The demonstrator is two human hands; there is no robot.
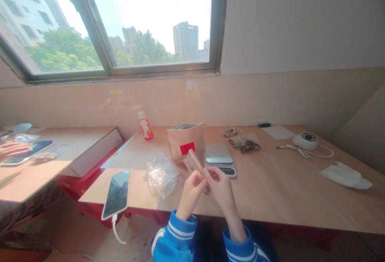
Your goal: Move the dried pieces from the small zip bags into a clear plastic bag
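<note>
My left hand (192, 187) and my right hand (219, 185) meet over the front of the table, fingers pinched together. Between them they grip a small clear plastic bag (193, 161), whose far end sticks up and away from me. Something small and dark shows below my fingers, too hidden to name. Behind the bag stands an open brown paper pouch (174, 143) with a red label. A digital kitchen scale (219, 153) lies just beyond my right hand. Left of my left hand sits a crumpled clear plastic bag (164, 175).
A phone (117, 193) with a white cable lies at the left front edge, a bottle (145, 126) behind it. Bags of dark dried pieces (245, 143), a white round device (305, 141) and a white cloth-like item (345, 175) lie right. Another person's hand (13, 149) is far left.
</note>
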